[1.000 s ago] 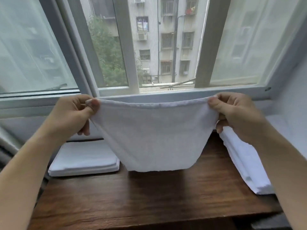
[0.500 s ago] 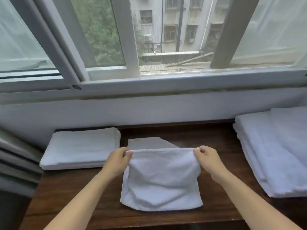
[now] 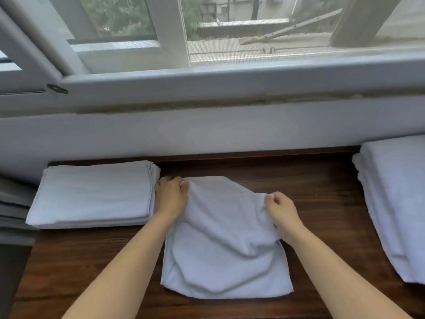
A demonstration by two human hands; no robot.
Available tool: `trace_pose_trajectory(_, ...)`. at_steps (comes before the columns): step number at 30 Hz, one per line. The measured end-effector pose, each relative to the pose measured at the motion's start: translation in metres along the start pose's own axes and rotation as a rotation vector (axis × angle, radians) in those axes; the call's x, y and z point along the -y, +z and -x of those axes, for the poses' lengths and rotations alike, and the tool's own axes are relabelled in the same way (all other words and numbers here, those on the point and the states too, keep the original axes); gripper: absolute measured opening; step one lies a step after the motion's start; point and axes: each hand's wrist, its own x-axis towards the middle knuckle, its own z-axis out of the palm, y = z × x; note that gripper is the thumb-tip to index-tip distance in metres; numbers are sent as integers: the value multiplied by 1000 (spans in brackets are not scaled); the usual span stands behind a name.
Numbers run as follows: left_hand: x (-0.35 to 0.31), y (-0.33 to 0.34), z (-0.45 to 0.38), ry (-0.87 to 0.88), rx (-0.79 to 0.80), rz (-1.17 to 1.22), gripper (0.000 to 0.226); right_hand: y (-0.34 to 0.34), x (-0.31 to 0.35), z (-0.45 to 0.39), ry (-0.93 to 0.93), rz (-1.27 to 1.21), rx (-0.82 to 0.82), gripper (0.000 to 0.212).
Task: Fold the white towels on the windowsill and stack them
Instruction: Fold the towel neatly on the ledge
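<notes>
A white towel [image 3: 226,249] lies rumpled in the middle of the dark wooden windowsill [image 3: 322,192]. My left hand [image 3: 171,195] pinches its far left corner, close to the stack at the left. My right hand [image 3: 281,211] grips the far right corner, a little nearer to me and slightly raised. The towel's top layer sags between the two hands over a flat lower layer. A stack of folded white towels [image 3: 92,194] rests at the left of the sill.
A larger pile of white towels [image 3: 395,203] lies along the right edge of the sill. A white wall and window frame [image 3: 207,88] rise directly behind. Grey slats [image 3: 11,208] stand at the far left.
The towel was held up in the air a second ago and has come down onto the sill. Both hands have carried its held edge away from me, the left hand farther.
</notes>
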Motion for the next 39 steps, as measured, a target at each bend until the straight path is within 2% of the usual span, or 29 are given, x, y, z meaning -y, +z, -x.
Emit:
trace_pose_trajectory(5, -2, 4, -12, -40, 10, 137, 25, -4, 24, -3, 334, -534, 142, 15)
trace_pose_trajectory(7, -4, 2, -11, -68, 35, 208, 24, -9, 29, -2, 315, -657, 206, 21)
trace_pose_trajectory(9, -4, 0, -9, -69, 59, 244, 25, -11, 28, -1, 214, -681, 262, 28)
trace_pose_trajectory(12, 2, 0, -6, 17, 29, 90, 28, -10, 19, 6, -97, -482, 195, 36)
trace_pose_trajectory(14, -1, 0, -3, 85, -26, -196, 30, -7, 11, 18, -431, -239, 82, 30)
trace_pose_trajectory(17, -25, 1, 8, 159, -71, -481, 30, 4, 3, 43, -937, 73, -77, 13)
trace_pose_trajectory(19, -47, 1, 18, 156, -91, -610, 30, 17, -9, 51, -1207, 227, -72, 5)
trace_pose_trajectory(21, -62, 3, 21, 235, -161, -569, 40, 29, -22, 53, -1311, 331, -23, 3)
trace_pose_trajectory(23, -73, 11, 22, 548, -214, -381, 36, 36, -33, 52, -1345, 401, 3, 7)
trace_pose_trajectory(25, -89, 15, 26, 740, -58, -225, 16, 39, -40, 52, -1356, 441, 21, 11)
trace_pose_trajectory(26, -98, 16, 26, 716, 110, -195, 16, 40, -42, 52, -1356, 453, 25, 12)
trace_pose_trajectory(28, -112, 17, 22, 599, 461, -329, 25, 41, -45, 52, -1349, 458, 23, 14)
trace_pose_trajectory(31, -118, 19, 16, 563, 702, -473, 29, 38, -47, 54, -1327, 447, 10, 15)
trace_pose_trajectory(34, -114, 13, 15, 549, 787, -420, 30, 34, -51, 51, -1301, 427, -25, 7)
trace_pose_trajectory(36, -111, 9, 17, 549, 800, -364, 17, 32, -55, 49, -1235, 358, -47, 9)
trace_pose_trajectory(37, -110, 8, 17, 542, 778, -317, 10, 31, -56, 49, -1189, 315, -60, 11)
trace_pose_trajectory(39, -108, 5, 21, 500, 671, -176, 8, 31, -53, 50, -1086, 255, -133, 14)
